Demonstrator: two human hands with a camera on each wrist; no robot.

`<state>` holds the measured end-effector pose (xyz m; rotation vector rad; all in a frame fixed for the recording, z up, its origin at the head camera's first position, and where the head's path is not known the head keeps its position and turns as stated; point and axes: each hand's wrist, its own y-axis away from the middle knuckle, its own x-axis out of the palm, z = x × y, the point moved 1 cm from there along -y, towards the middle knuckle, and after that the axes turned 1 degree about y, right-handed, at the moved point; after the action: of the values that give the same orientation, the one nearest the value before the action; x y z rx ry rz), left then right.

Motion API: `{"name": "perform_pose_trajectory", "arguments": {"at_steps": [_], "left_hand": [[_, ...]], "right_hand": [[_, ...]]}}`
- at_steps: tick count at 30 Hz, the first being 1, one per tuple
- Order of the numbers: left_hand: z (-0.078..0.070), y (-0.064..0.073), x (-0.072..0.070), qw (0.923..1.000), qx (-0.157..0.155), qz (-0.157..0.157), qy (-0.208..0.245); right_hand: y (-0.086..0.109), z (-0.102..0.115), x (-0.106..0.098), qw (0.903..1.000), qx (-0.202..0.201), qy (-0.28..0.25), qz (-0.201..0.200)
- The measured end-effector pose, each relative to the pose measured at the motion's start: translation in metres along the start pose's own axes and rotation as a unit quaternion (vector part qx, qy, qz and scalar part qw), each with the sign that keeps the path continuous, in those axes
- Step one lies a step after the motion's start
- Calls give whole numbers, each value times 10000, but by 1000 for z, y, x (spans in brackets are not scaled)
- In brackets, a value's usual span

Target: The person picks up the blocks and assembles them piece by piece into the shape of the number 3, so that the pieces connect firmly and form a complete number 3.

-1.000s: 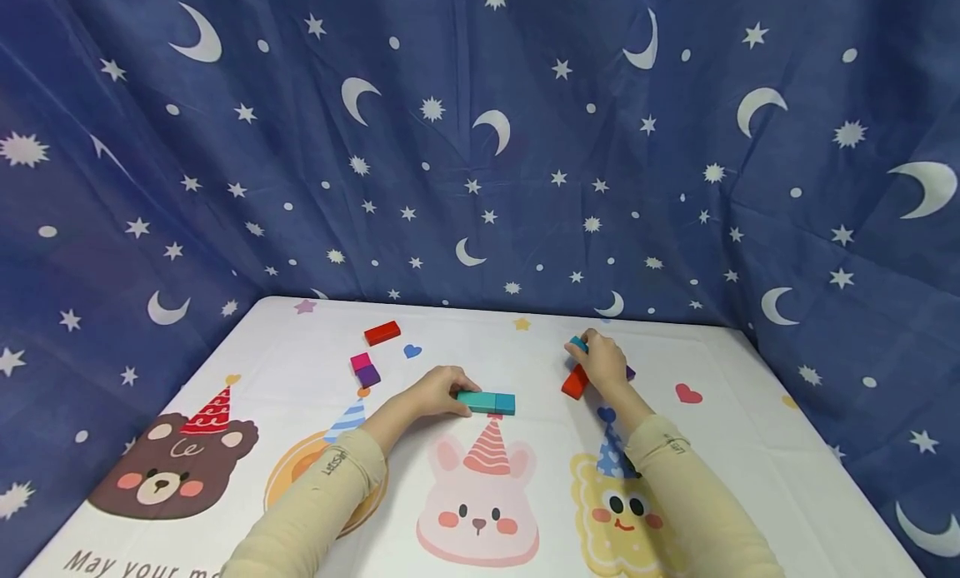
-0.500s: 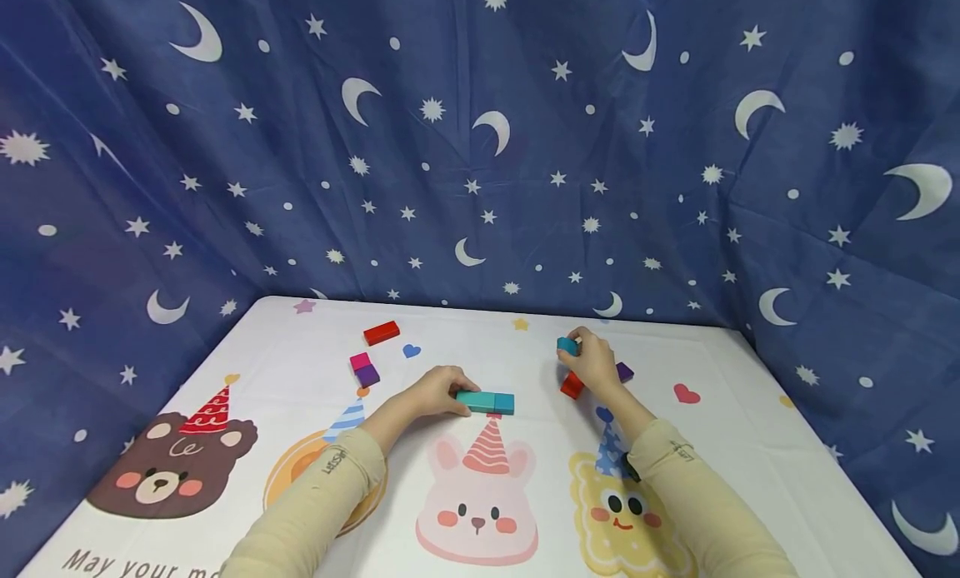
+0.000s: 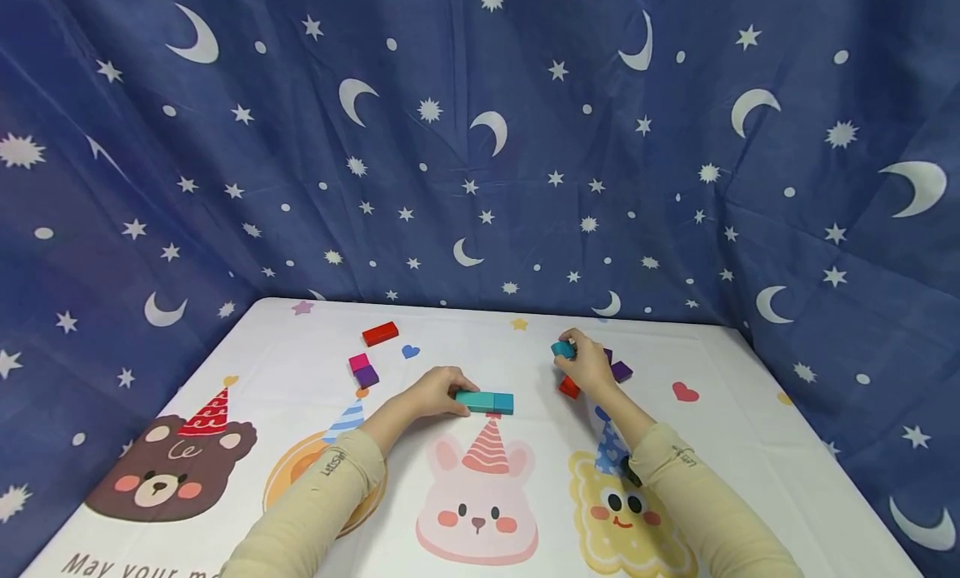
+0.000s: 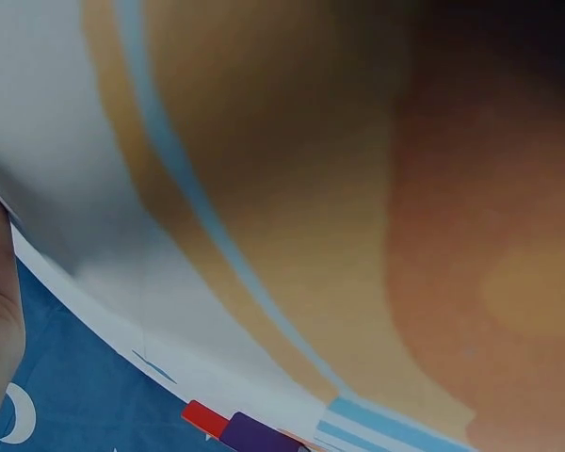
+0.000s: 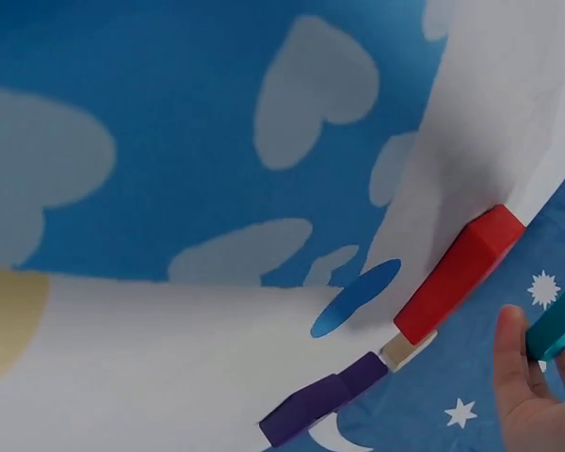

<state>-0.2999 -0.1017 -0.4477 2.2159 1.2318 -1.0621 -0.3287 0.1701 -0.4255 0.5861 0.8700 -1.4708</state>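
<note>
Curtained-off booth: starry blue drapes (image 3: 450,70), cartoon-print tablecloth (image 3: 465,345).

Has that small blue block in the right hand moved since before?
Yes, leftward: the small blue block in the right hand is now farther from the printed red heart.

In the head view, dark print runs across the white cover of the bench (image 3: 750,411) near its left edge, toward the near left corner, just below the printed bear (image 3: 168,478). The words "May your" (image 3: 120,566) can be read; a third word starts with "m", its remainder lost where the view ends and at the left sleeve (image 3: 307,511). That sleeve carries a short line of dark lettering (image 3: 332,461) across its cuff. The right sleeve (image 3: 712,503) bears small dark lettering on its cuff too; both are too small to read surely.
</note>
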Motion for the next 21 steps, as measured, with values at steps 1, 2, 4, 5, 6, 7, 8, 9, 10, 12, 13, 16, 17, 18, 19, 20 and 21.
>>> {"name": "perform_pose_trajectory", "arguments": {"at_steps": [1, 2, 4, 5, 6, 7, 8, 9, 10, 12, 13, 16, 17, 18, 19, 20, 21], "left_hand": [[0, 0, 0, 10000, 3, 1, -2], [0, 0, 0, 10000, 6, 3, -7], [0, -1, 0, 10000, -10, 1, -9], [-1, -1, 0, 10000, -24, -6, -10], [-1, 0, 0, 10000, -46, -11, -2], [-1, 0, 0, 10000, -59, -11, 10], [-1, 0, 1, 10000, -72, -8, 14], [-1, 0, 1, 10000, -84, -4, 20], [-1, 0, 1, 10000, -87, 2, 20], [-1, 0, 1, 10000, -84, 20, 34], [-1, 0, 2, 10000, -83, 25, 39], [-2, 0, 2, 9999, -129, 23, 54], [-2, 0, 1, 9999, -142, 23, 64], [-2, 0, 1, 9998, -159, 20, 65], [-2, 0, 1, 9998, -174, 17, 74], [-2, 0, 1, 9998, -177, 18, 72], [-2, 0, 0, 9998, -175, 19, 77]], "right_hand": [[0, 0, 0, 10000, -7, 3, 34], [0, 0, 0, 10000, -29, 12, 70], [-1, 0, 0, 9998, -104, 6, 165], [-1, 0, 0, 9997, -134, -25, 217], [-1, 0, 0, 9995, -169, -57, 252], [0, 0, 0, 9994, -201, -92, 280], [0, 0, 1, 9992, -241, -108, 303], [0, -1, 1, 9990, -271, -141, 316], [1, -1, 1, 9989, -295, -165, 315], [2, -2, 2, 9984, -345, -259, 360], [2, -2, 2, 9981, -370, -289, 395], [4, -1, 3, 9967, -485, -368, 544], [4, 0, 4, 9961, -531, -375, 598], [5, 0, 4, 9955, -593, -362, 651], [5, 1, 5, 9948, -668, -340, 690], [6, 3, 5, 9940, -750, -320, 725], [6, 4, 6, 9934, -816, -295, 754]]}}
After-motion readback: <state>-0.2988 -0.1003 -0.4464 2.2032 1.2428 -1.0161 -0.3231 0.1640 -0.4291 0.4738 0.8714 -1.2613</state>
